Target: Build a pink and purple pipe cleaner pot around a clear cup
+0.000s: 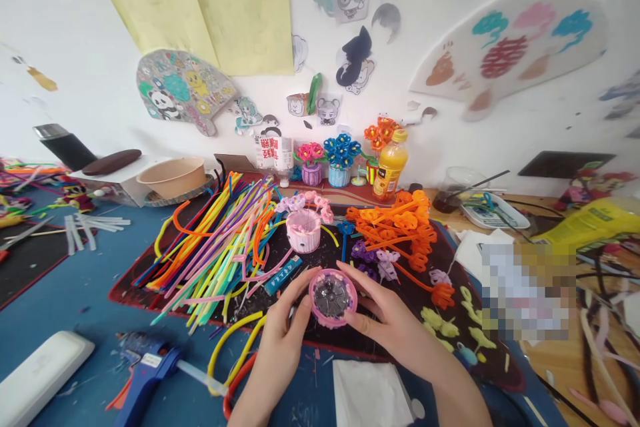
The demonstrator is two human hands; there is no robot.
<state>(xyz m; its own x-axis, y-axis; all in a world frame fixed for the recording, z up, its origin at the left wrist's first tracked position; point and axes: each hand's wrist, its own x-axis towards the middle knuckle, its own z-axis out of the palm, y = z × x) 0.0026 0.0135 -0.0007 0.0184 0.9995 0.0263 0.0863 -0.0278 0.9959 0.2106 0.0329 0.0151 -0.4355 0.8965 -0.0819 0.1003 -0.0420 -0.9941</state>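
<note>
Between my two hands is a small round pink pot, tipped so that its dark, see-through inside faces me. My left hand grips its left side with the thumb at the rim. On the other side my right hand curls round the wall, thumb at the lower right edge. Just beyond stands a pink pot with a face, with pink and lilac pipe-cleaner flowers at its top. A teal packet lies by my left fingertips. Purple flowers lie past my right hand.
Many coloured pipe cleaners cover the dark mat's left part. Orange flowers are heaped at right. A blue glue gun and a white case lie front left. White paper is in front. A juice bottle stands behind.
</note>
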